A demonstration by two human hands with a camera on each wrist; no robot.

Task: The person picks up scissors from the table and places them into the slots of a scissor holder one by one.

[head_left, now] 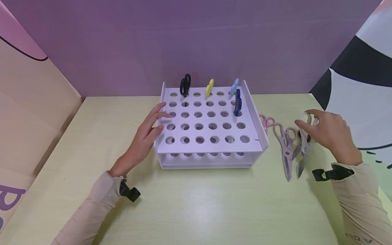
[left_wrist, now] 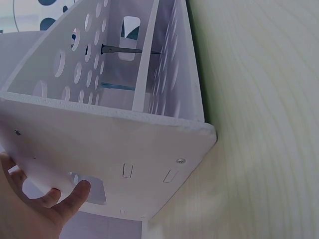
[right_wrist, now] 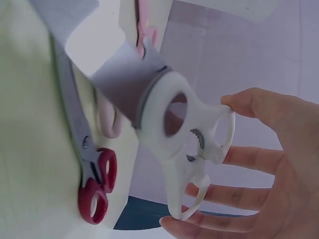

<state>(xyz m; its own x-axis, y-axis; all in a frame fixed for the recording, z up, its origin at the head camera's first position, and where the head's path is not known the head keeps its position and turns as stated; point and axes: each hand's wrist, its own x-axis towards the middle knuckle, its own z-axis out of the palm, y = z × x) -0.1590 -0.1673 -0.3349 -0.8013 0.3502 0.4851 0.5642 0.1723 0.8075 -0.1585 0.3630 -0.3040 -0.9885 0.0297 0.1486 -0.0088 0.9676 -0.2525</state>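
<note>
A white rack (head_left: pixel 208 148) with rows of round holes stands on the table. My left hand (head_left: pixel 144 132) rests at its left side, fingers relaxed over the edge; in the left wrist view the thumb lies beside a cutout in the side panel (left_wrist: pixel 149 159). To the right of the rack, my right hand (head_left: pixel 332 131) holds white-handled scissors (right_wrist: pixel 174 174) by the finger loops, blades pointing down. Beside them lie scissors with pale pink handles (head_left: pixel 287 149). The right wrist view also shows red-handled scissors (right_wrist: pixel 92 201) on the table.
Black scissors (head_left: pixel 184 87), yellow scissors (head_left: pixel 209 87), light blue scissors (head_left: pixel 234 87) and dark blue scissors (head_left: pixel 237 103) stand in holes toward the rack's back. Pink scissors (head_left: pixel 267 122) lie by its right wall. A purple wall (head_left: pixel 196 44) rises behind the table (head_left: pixel 196 204).
</note>
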